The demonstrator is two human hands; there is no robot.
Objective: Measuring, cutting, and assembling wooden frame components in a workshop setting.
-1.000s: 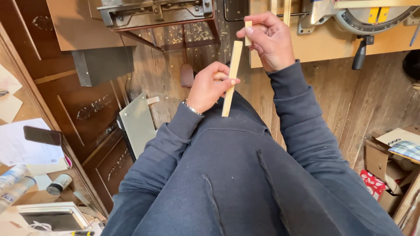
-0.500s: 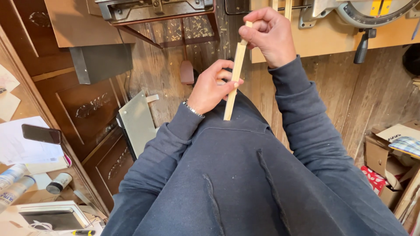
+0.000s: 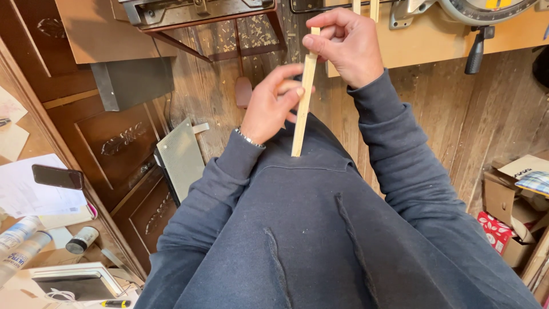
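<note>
The head view looks straight down the front of a person in a dark navy sweatshirt [image 3: 320, 240], with both hands raised over a worn wooden plank floor [image 3: 514, 114].

1 thin pale wooden strip [image 3: 303, 109] stands nearly upright between the hands, leaning slightly to the right at its top, its lower end just above the sweatshirt. The right hand [image 3: 349, 46] pinches the strip's upper end, fingers curled narrowly around it with the thumb pressed on the near face. The left hand [image 3: 271, 106] grips the strip near its middle, the thumb and forefinger closed on it and the other fingers folded behind. A silver bracelet [image 3: 250, 139] circles the left wrist.

Beyond the hands, at the top edge, 1 light wooden bench top [image 3: 434, 40] carries a grey metal saw base [image 3: 486, 8] with 1 black handle [image 3: 476, 48] hanging down. 2 more pale strips [image 3: 366, 7] poke in at the top edge. Left of that sits 1 dark metal machine frame [image 3: 200, 11].

On the left, a dark brown carved wooden cabinet [image 3: 120, 143] runs diagonally. 1 black phone [image 3: 57, 177] lies on white papers [image 3: 26, 191]. Near it stand 2 white spray cans [image 3: 17, 246] and 1 small black-capped jar [image 3: 82, 240].

At the right edge, open cardboard boxes [image 3: 509, 200] sit on the floor, 1 small red box [image 3: 493, 229] among them.
</note>
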